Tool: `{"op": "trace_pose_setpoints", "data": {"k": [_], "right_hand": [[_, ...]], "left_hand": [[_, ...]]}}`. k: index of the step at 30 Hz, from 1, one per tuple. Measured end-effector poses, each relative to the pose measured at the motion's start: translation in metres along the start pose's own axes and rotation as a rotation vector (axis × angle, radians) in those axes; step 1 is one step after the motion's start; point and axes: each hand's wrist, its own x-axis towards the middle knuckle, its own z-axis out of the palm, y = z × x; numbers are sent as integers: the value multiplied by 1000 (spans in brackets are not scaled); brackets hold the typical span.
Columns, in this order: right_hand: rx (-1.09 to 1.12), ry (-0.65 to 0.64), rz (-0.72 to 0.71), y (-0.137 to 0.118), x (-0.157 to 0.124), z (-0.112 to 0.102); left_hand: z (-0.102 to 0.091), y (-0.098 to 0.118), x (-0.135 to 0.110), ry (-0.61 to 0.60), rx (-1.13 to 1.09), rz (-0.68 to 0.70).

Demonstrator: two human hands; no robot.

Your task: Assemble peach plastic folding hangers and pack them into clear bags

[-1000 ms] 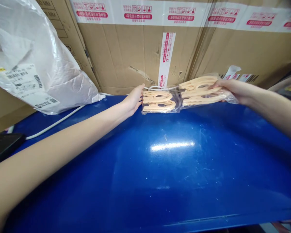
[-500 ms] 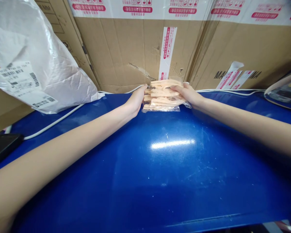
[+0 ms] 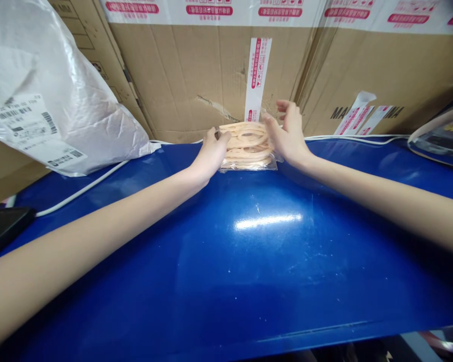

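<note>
Your left grip (image 3: 210,155) is partly closed, its thumb laid over the near left end of the wrapped beige pieces (image 3: 249,147); whether it pinches them firmly, you cannot tell from this view. Your right grip (image 3: 289,137) is open, fingers raised and spread, with nothing seen held; it stands at the right end of the wrapped pieces, and contact with the clear film there cannot be confirmed. The wrapped pieces, looped in shape and layered, lie between your two grips on the blue counter (image 3: 264,266), near its back.

Behind both grips stands a cardboard carton (image 3: 181,75), bearing a vertical strip of red-printed tape (image 3: 258,80) above the wrapped pieces. A second carton (image 3: 411,75) stands behind and to the right of your right grip, with torn labels (image 3: 355,118) on its face. Left of your left grip, a white parcel bag (image 3: 94,100) leans, a white cable (image 3: 83,188) running below it towards a black object (image 3: 5,226). Another cable (image 3: 351,137) lies right of your right grip.
</note>
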Motion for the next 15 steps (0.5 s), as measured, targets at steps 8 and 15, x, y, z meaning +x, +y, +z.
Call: {"op": "trace_pose_setpoints", "data": {"k": [8,15], "right_hand": [[-136,-206,-382,-57,-77,-77],[-229,-670,-469,-49,-113,-76]], "left_hand": [[0,11,-82,-198,712,475],[-3,7,-112,-447,1044,370]]}}
